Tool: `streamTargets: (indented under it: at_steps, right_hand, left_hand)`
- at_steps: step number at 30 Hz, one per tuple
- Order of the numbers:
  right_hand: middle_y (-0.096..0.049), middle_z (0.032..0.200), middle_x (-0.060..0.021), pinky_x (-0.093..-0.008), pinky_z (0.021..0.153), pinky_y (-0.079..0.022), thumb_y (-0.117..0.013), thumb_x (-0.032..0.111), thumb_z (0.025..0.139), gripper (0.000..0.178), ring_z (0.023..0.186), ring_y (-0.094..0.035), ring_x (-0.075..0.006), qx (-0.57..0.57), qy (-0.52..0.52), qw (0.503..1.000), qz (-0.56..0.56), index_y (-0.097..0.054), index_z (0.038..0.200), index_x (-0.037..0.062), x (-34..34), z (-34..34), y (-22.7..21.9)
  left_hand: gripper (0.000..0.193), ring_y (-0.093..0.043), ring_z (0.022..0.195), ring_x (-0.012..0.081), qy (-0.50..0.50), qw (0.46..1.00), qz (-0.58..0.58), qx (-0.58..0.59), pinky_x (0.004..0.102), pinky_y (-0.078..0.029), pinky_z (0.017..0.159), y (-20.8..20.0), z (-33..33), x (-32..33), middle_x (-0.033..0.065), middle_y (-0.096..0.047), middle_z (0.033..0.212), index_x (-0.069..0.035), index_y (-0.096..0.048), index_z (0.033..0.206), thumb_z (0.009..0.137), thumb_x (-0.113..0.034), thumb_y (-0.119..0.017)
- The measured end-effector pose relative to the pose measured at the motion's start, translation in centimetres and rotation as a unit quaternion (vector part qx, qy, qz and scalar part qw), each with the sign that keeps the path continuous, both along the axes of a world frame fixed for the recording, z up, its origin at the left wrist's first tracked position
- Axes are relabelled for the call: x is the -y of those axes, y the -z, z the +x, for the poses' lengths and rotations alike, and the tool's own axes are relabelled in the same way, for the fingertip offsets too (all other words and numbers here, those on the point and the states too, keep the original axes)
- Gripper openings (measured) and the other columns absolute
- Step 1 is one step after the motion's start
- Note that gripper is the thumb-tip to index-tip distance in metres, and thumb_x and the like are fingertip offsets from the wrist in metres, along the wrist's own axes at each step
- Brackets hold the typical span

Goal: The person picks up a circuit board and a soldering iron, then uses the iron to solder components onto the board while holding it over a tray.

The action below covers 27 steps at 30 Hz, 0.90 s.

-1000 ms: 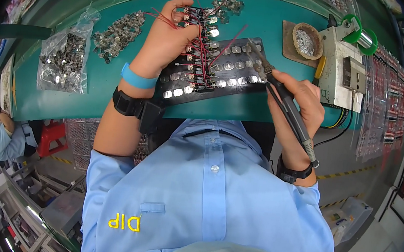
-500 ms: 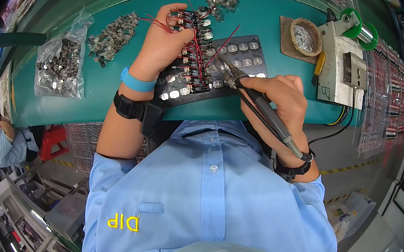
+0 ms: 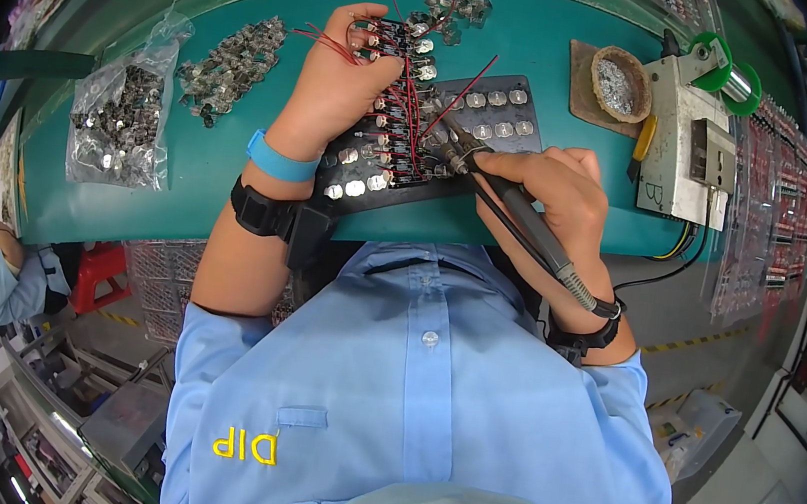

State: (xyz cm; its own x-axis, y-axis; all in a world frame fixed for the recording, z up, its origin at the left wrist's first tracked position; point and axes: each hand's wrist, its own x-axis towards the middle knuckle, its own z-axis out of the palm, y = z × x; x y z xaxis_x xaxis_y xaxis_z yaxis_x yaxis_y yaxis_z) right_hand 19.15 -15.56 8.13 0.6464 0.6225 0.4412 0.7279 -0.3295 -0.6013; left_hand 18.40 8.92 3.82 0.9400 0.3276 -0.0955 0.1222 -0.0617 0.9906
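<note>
My left hand is closed around the upper left part of a strip of small circuit boards with thin red wires. The strip lies across a black tray bearing rows of round, whitish metal parts. My right hand grips a soldering iron like a pen, its cable running back over the wrist. The iron's metal end points at the strip's right edge; I cannot tell whether it touches. One red wire sticks up beside that end. My left fingertips are partly hidden behind the boards.
Small metal parts lie in a loose pile, in a clear plastic bag and at the far edge. On the right stand a round bowl, a soldering station and a green solder spool. A person sits far left.
The view has shifted slightly, so the bench appears farther right. The iron sits a little closer to the strip. Both hands keep their hold.
</note>
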Motion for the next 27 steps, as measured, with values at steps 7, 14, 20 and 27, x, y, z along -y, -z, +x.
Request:
streamTargets:
  at_steps: [7, 14, 20, 27]
  right_hand:
    - [-0.07, 0.078, -0.0008, -0.0297, 0.073, -0.036, -0.077, -0.001, 0.066, 0.028, 0.062, -0.055, -0.0157, -0.001, -0.009, 1.0, -0.004, -0.072, 0.092, 0.0088, -0.1, 0.1, 0.0]
    - [-0.068, 0.076, -0.0006, -0.03, 0.072, -0.035, -0.077, 0.0, 0.066, 0.027, 0.066, -0.057, -0.0158, 0.044, -0.02, 0.998, -0.044, -0.072, 0.09, 0.0097, -0.5, -0.1, -0.6]
    - [-0.067, 0.075, 0.0008, -0.0303, 0.072, -0.034, -0.078, 0.001, 0.064, 0.027, 0.068, -0.057, -0.0164, 0.026, 0.004, 0.998, -0.058, -0.072, 0.089, 0.0111, -0.9, -0.2, -1.3]
    - [-0.066, 0.075, 0.0014, -0.0305, 0.074, -0.034, -0.077, 0.001, 0.065, 0.028, 0.07, -0.057, -0.0166, 0.038, 0.006, 0.998, -0.056, -0.071, 0.09, 0.0125, -1.1, -0.3, -1.4]
  left_hand:
    - [0.057, -0.057, 0.062, 0.0088, 0.0, 1.0, 0.009, 0.026, 0.0241, -0.047, 0.048, 0.9, 0.2, -0.2, 0.0112, -0.057, 0.101, -0.003, -0.045, 0.13, 0.077, -0.001, -0.066]
    - [0.057, -0.058, 0.064, 0.0089, 0.005, 1.0, 0.007, 0.023, 0.0239, -0.047, 0.05, 0.7, 0.1, -0.2, 0.011, -0.058, 0.101, -0.003, -0.045, 0.13, 0.077, -0.001, -0.066]
    - [0.057, -0.059, 0.065, 0.0092, 0.005, 1.0, 0.011, 0.009, 0.0239, -0.048, 0.05, 0.1, 0.0, 0.0, 0.0109, -0.058, 0.101, -0.003, -0.045, 0.13, 0.077, -0.001, -0.066]
    - [0.057, -0.059, 0.066, 0.0095, 0.004, 1.0, 0.014, 0.025, 0.0243, -0.049, 0.051, 0.6, 0.1, -0.2, 0.0111, -0.058, 0.101, -0.003, -0.045, 0.13, 0.077, -0.002, -0.067]
